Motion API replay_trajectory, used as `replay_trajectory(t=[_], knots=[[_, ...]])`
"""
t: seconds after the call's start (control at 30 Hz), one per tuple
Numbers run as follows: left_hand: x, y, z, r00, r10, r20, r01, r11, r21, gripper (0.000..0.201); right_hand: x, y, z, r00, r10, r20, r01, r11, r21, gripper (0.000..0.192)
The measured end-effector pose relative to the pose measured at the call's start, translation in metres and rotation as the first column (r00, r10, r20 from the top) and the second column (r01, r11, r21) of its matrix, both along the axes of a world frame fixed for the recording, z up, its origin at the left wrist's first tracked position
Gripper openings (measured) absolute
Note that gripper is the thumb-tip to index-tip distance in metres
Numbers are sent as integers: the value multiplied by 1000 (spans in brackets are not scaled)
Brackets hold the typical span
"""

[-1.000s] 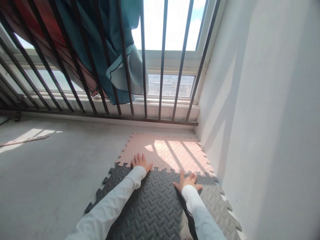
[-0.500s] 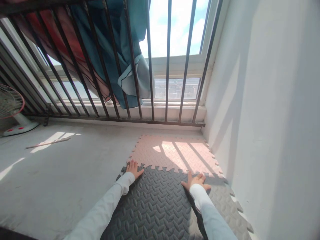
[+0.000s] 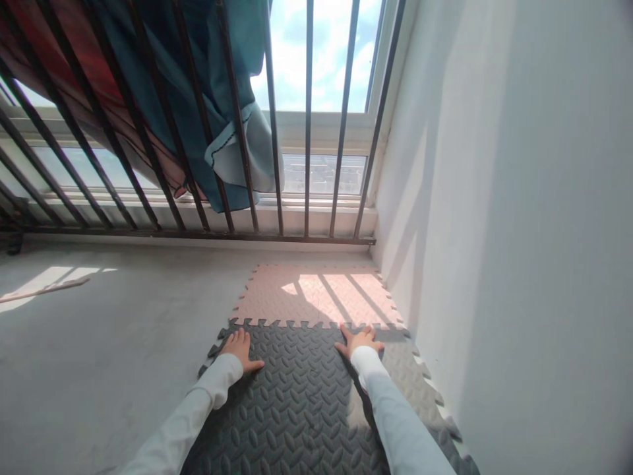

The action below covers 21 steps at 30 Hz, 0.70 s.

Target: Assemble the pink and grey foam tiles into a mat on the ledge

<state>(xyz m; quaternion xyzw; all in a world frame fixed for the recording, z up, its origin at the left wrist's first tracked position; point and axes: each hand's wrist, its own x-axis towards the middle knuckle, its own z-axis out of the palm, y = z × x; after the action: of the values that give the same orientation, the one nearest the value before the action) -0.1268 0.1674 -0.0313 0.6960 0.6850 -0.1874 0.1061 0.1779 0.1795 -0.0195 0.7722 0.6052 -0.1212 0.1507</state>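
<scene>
A dark grey foam mat (image 3: pixel 297 389) with a raised tread pattern lies on the floor in front of me. Its far toothed edge meets a pink foam mat (image 3: pixel 277 293), and the two tiles lie edge to edge. My left hand (image 3: pixel 239 349) rests on the grey mat near its far left corner, fingers apart and thumb stretched inward. Near the seam on the right, my right hand (image 3: pixel 359 341) presses down with spread fingers, its tips at the pink mat's edge. Neither hand holds anything.
A white wall (image 3: pixel 519 264) stands close along the mats' right side. Dark metal bars (image 3: pixel 306 119) rise beyond the pink mat, with a blue-green cloth (image 3: pixel 168 86) behind them. A thin stick (image 3: pixel 59 286) lies on the grey floor (image 3: pixel 123 349) at left.
The view has swung right, so the fan at left is out of sight. My left hand has slid back from the seam, while my right hand has moved slightly forward to it.
</scene>
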Motion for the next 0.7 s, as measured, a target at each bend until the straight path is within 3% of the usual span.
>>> replay_trajectory(t=[0.1,0.23,0.33,0.57,0.7], knots=[[1,1,0,1000,-7,-4,7,1000,-5,104,0,3,4,1000,-7,-2,6,1000,-19,67],[4,3,0,1000,24,-11,-24,999,-21,107,16,-4,9,997,56,-52,-49,991,127,69],[5,6,-1,999,39,-19,-39,999,-28,108,36,-14,9,995,41,-91,-23,982,189,65],[6,9,-2,998,57,-19,-58,998,-13,115,58,-17,6,990,108,-94,-89,979,183,74],[11,9,5,996,67,-66,-70,996,-52,112,64,-13,8,994,61,-93,-45,985,169,73]])
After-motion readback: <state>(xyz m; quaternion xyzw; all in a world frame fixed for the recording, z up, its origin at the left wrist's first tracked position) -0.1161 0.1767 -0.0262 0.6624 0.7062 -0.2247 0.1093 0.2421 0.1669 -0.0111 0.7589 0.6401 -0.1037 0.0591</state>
